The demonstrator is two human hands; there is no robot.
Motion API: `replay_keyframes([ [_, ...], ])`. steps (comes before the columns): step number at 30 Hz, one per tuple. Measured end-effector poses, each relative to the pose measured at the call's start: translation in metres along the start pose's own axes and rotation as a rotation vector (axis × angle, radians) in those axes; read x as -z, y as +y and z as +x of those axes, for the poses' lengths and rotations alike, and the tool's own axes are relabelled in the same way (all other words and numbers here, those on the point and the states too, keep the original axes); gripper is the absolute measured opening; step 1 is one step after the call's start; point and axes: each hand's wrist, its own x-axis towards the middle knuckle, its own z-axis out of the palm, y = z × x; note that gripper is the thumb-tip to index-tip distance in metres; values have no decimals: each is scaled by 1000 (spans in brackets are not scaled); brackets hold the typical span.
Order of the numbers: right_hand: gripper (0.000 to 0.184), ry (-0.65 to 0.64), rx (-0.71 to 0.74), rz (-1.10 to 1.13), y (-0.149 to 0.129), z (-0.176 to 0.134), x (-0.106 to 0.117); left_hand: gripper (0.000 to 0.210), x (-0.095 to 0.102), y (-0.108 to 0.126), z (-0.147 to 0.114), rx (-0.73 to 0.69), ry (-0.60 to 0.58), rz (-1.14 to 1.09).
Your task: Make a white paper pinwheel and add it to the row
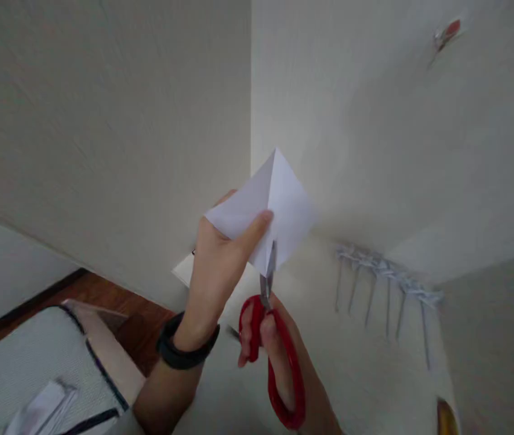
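Note:
A white sheet of paper [290, 193] with a crease down its middle is held up in a diamond shape. My left hand [223, 260] grips it from the left, with the thumb on its front near the crease and the other fingers behind. From below, my right hand [279, 347] holds red-handled scissors [293, 386], fingers through both loops. The blades point up and lie at the paper's lower corner, along the crease. A dark band [183, 344] is around my left wrist.
Behind my left forearm a white paper or booklet [185, 269] lies on the pale tabletop [351, 362]. A row of thin grey prongs [388, 272] lies to the right. At lower left is a pale cushioned surface [21, 344] with folded papers [41, 408]. Walls meet in a corner ahead.

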Motion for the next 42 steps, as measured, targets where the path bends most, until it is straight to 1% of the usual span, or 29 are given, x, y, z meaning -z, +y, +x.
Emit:
replay_keyframes([
  [5, 56, -4, -2, -9, -5, -1, 4, 18, -3, -2, 3, 4, 8, 47],
  [14, 57, 10, -1, -21, -3, 0, 2, 18, -2, -2, 2, -16, 10, 45],
  [24, 57, -5, -26, -33, -8, -2, 5, 19, -2, 3, 2, 14, -12, 76],
  [28, 57, -7, -29, -24, -9, -2, 6, 20, -1, 3, 2, 32, 0, 95],
  [42, 56, -27, -20, -14, -6, -1, 7, 15, -1, 0, 0, 30, 0, 43],
])
